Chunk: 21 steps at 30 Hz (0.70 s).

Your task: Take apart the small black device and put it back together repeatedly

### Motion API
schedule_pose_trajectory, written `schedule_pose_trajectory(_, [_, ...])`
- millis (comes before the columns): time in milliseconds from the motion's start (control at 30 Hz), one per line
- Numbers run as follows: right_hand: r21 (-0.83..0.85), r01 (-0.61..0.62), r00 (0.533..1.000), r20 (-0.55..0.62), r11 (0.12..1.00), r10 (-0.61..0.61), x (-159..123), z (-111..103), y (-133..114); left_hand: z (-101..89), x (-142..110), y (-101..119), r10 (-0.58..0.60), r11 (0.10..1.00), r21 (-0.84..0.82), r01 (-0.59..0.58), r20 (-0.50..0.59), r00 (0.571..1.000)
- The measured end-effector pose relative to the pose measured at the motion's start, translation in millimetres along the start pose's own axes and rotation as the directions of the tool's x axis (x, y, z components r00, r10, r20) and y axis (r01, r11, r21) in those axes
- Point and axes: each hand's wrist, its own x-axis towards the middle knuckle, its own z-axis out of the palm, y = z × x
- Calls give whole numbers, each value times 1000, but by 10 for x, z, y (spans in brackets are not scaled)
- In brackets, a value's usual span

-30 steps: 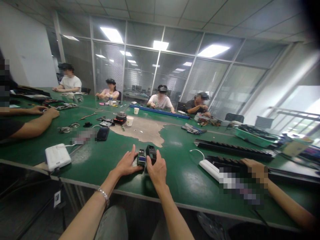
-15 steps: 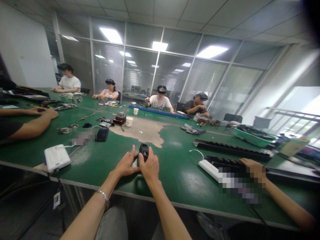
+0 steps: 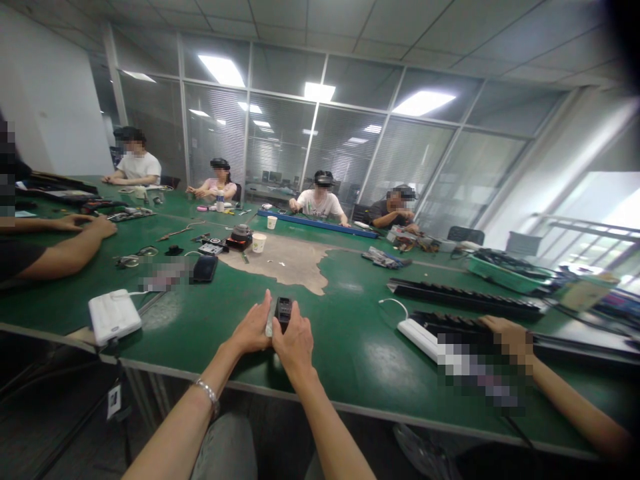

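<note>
Just above the near part of the green table (image 3: 350, 360), a small black box-shaped part (image 3: 284, 311) with recesses in its top is between my two hands. My right hand (image 3: 294, 343) is closed on it, thumb on the near side and fingers along the right side. My left hand (image 3: 251, 328) presses against its left side with fingers pointing forward. A pale, shiny strip (image 3: 270, 319) shows between my left hand and the black part; whether it belongs to that part, I cannot tell. The underside of the part is hidden by my hands.
A white power bank (image 3: 115, 317) and a phone (image 3: 204, 269) lie left. Paper cups (image 3: 259, 243) stand ahead. On the right are a white cabled device (image 3: 419, 340), black slotted rails (image 3: 465, 298) and a co-worker's hand (image 3: 507, 337). Another person's forearms (image 3: 75, 250) rest at left.
The black part has tipped, so more of its recessed top shows, and it sits slightly lower and further left. My right hand has shifted a little left with it.
</note>
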Motion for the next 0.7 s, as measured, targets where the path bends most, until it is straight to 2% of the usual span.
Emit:
schedule_pose_trajectory(233, [-50, -4, 999, 51, 999, 6, -110, 91, 44, 9, -1, -13, 10, 1000, 27, -10, 7, 1000])
schedule_pose_trajectory(400, [-38, -32, 999, 22, 999, 33, -65, 53, 38, 7, 6, -4, -13, 1000, 23, 13, 28, 1000])
schedule_pose_trajectory(567, [-12, -66, 996, 51, 998, 67, -32, 21, 17, -12, 12, 22, -17, 1000, 12, 16, 37, 999])
schedule_pose_trajectory(700, [22, -56, 998, 26, 998, 55, 1, -16, -10, -1, 13, -11, -13, 1000, 14, 13, 28, 1000])
